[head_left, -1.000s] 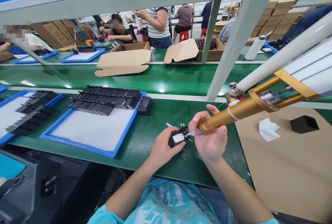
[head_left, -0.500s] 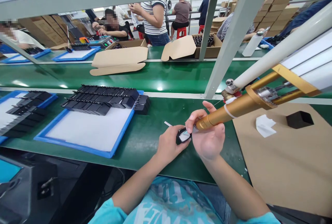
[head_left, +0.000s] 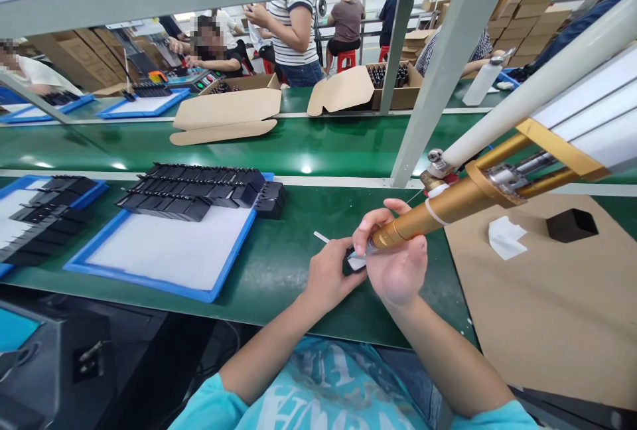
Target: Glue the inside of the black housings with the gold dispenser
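Note:
My left hand is closed around a small black case with a pale inside or face, held just above the green bench. My right hand curls round the lower end of a gold-coloured cylindrical dispenser, with the palm turned up beneath it. The dispenser's tip meets the case between my two hands; my right fingers partly hide that spot. A thin white strip juts out just beyond my left hand.
To the left, a blue-rimmed tray carries rows of black cases. Cardboard lies at right with white paper and a black block. A grey frame post rises ahead; people work beyond it.
The dispenser tip and my right fingers have shifted slightly left over the black case, covering more of it. My left hand keeps its hold.

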Available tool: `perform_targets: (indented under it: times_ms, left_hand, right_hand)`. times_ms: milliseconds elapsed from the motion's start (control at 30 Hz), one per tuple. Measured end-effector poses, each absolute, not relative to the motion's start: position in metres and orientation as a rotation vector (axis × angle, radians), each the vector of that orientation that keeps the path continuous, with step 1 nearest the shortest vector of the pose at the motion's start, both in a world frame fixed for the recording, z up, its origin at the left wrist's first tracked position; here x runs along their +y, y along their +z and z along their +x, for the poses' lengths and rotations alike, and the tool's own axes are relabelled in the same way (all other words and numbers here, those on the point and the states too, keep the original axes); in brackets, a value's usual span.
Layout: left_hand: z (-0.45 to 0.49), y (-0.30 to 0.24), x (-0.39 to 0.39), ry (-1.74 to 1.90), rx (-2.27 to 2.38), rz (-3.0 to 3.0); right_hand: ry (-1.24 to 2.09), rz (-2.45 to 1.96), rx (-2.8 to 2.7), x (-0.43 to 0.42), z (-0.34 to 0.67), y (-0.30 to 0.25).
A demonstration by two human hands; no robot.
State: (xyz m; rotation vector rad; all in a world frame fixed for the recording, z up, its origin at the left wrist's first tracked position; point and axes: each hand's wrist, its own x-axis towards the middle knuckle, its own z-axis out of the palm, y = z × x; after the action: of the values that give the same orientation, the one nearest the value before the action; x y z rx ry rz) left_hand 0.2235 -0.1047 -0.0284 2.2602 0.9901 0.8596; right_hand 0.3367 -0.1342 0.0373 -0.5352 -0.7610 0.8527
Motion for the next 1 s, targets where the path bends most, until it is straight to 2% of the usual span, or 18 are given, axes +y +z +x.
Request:
perform_targets:
  times_ms: [567,767,1000]
  left_hand:
    - [0.195,-0.021,-0.093,0.496,1.085,2.043]
    - [0.150,-0.025,-0.087,0.304,1.030,2.025]
    - [0.159,-0.032,-0.068,0.348,0.764,1.773]
  right_hand:
    - [0.822,-0.531,-0.751,-0.130,0.342,0.035]
    - [0.809,-0.528,-0.748,-0.128,0.343,0.036]
    - [0.795,-0.535,-0.753,-0.127,0.344,0.036]
